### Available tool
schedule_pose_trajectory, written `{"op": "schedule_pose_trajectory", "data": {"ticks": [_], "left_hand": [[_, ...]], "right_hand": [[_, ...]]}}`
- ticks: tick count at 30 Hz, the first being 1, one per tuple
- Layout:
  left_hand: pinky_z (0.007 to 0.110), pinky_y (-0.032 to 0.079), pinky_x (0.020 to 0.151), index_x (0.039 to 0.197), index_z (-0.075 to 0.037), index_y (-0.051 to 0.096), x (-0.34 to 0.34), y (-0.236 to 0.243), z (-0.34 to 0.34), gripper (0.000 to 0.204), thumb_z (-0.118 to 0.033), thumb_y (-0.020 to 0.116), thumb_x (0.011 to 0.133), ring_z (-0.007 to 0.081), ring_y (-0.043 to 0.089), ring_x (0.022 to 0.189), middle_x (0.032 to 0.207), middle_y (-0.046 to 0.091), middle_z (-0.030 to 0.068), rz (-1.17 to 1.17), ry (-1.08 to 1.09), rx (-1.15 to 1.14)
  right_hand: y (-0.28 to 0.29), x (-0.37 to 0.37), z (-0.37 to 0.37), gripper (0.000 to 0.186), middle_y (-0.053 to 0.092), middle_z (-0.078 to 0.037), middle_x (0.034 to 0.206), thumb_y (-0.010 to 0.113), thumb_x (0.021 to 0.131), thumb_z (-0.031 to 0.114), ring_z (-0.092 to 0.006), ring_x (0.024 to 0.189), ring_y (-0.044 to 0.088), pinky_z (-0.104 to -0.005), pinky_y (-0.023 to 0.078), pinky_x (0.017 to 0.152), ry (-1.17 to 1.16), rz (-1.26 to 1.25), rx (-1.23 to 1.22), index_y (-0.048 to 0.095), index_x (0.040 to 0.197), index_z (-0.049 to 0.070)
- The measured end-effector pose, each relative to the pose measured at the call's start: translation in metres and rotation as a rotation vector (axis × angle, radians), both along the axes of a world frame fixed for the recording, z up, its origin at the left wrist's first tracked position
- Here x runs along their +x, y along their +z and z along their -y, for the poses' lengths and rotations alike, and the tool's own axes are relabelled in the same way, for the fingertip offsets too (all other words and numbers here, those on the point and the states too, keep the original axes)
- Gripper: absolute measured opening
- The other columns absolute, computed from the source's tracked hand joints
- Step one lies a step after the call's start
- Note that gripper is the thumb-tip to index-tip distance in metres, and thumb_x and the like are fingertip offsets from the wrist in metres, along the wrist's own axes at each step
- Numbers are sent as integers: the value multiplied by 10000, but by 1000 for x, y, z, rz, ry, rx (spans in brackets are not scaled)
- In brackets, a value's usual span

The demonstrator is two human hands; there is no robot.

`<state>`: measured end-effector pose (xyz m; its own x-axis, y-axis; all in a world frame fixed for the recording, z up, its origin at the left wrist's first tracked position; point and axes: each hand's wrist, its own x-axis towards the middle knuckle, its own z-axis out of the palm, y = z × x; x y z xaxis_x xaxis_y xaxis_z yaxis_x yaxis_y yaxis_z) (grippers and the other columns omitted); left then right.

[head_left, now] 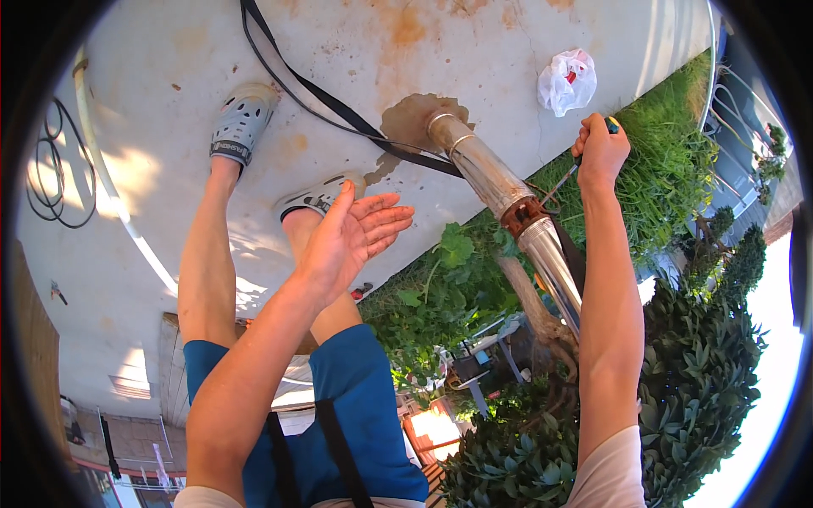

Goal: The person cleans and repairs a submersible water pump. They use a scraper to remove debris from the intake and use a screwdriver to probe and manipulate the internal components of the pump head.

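Note:
My left hand (349,233) is held out with the palm showing and the fingers stretched, holding nothing. Dirt marks its fingertips. In the closed fist of my right hand (603,152) is a screwdriver (613,125); its handle end pokes out above the fist. The thin shaft slants down to the rusty open collar (522,215) of a long, shiny metal cylinder, which looks like a submersible pump (483,169). Whether the tip touches the collar I cannot tell. The cylinder lies slanted, and part of its lower end is hidden behind my right forearm.
A black strap and cable (339,106) run across the concrete to the cylinder. Around its upper end spreads a wet patch (411,118). A white plastic bag (567,82) lies near the grass edge. Leafy plants (457,247) and a branch (538,296) flank the cylinder. At left lies a pale hose (110,186).

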<state>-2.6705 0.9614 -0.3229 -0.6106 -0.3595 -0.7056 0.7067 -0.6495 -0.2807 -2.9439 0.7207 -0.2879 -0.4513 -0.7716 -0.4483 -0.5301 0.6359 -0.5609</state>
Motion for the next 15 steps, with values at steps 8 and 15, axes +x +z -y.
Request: {"op": "schedule_pose_trajectory", "data": {"ticks": [8, 15], "left_hand": [[323, 390, 1022, 1343, -15, 468, -2, 1, -4, 731, -628, 290, 988, 216, 527, 1244, 1318, 574, 159, 15, -43, -9], [328, 385, 1044, 1354, -1, 457, -2, 1, -2, 731, -614, 286, 994, 226, 531, 1247, 1326, 571, 163, 37, -68, -10]], "right_hand": [[8, 2, 1, 103, 431, -32, 545, 557, 745, 3, -107, 399, 343, -282, 287, 399, 45, 203, 58, 475, 686, 26], [12, 26, -28, 81, 461, -8, 546, 539, 750, -7, -71, 410, 380, -250, 285, 395, 316, 278, 167, 504, 682, 20]]}}
